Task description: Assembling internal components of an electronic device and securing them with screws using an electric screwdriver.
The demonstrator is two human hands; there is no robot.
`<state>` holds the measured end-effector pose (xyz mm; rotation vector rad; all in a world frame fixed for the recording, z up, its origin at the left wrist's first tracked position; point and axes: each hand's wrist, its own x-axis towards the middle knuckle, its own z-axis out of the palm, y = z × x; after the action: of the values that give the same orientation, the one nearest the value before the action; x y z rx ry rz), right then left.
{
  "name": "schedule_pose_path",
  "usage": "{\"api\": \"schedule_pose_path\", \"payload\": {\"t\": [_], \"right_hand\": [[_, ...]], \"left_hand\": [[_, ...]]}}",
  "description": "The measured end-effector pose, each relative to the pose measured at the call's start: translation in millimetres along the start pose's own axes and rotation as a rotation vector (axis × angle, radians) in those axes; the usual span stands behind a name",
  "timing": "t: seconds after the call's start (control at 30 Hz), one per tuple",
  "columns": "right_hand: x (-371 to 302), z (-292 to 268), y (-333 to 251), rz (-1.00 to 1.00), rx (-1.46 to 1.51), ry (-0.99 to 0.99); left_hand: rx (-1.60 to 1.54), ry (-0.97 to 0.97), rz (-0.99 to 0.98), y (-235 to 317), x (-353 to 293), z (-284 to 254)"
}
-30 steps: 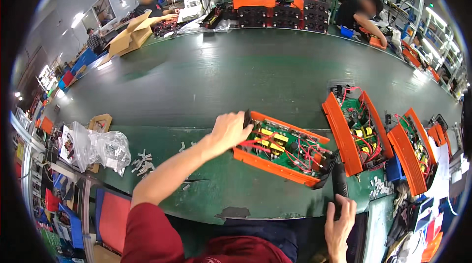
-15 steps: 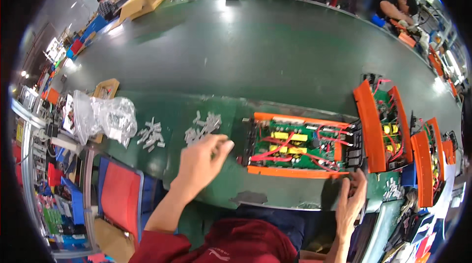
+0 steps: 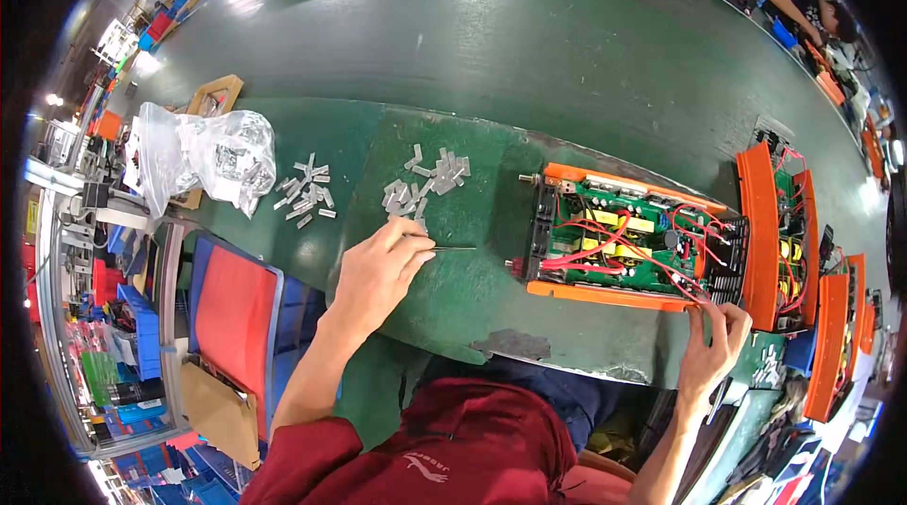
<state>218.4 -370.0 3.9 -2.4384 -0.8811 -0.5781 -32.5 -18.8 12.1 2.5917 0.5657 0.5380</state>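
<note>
My left hand (image 3: 381, 264) is closed in a pinch around a thin pin-like metal piece (image 3: 455, 248) that points right, above the bench. Just beyond it lies a loose pile of small grey metal pieces (image 3: 442, 172). To the right rests an open electronics unit (image 3: 631, 242) with orange side walls, a green circuit board, yellow components and red wires. My right hand (image 3: 715, 346) is at the unit's near right corner, fingertips pinched on a red wire (image 3: 688, 286) by the orange wall. The fingers partly hide the wire's end.
Left of the pile lie more small grey pieces (image 3: 307, 191), a clear plastic bag (image 3: 227, 160) and a cardboard tray (image 3: 215, 97). More orange-walled units (image 3: 761, 239) line the right side. A red-backed chair (image 3: 236, 316) stands at lower left. Another person (image 3: 803, 9) works at far right.
The view has shifted, and the electronics unit appears farther right. My left hand now shows a thin metal piece in its pinch. My right fingers have moved onto a red wire at the unit's corner.
</note>
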Motion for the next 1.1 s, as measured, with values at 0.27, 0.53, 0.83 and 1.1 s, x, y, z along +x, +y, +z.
{"api": "schedule_pose_path", "payload": {"t": [0.27, 0.53, 0.83, 1.1], "right_hand": [[61.5, -26.8, -78.9, -0.063, 0.313, -0.167], [142.4, 92.5, -198.2, -0.848, 0.418, -0.391], [140.6, 171.9, -240.8, -1.022, 0.149, -0.583], [124.6, 141.8, -240.0, -0.92, 0.29, -0.38]], "left_hand": [[-0.595, 0.324, -0.056, 14.0, -29.3, 35.3], [-0.736, 0.105, -0.188, 24.7, -37.6, 49.3], [-0.712, 0.132, -0.039, 22.7, -33.4, 50.1], [-0.723, 0.034, -0.116, 25.1, -33.4, 44.9]]}}
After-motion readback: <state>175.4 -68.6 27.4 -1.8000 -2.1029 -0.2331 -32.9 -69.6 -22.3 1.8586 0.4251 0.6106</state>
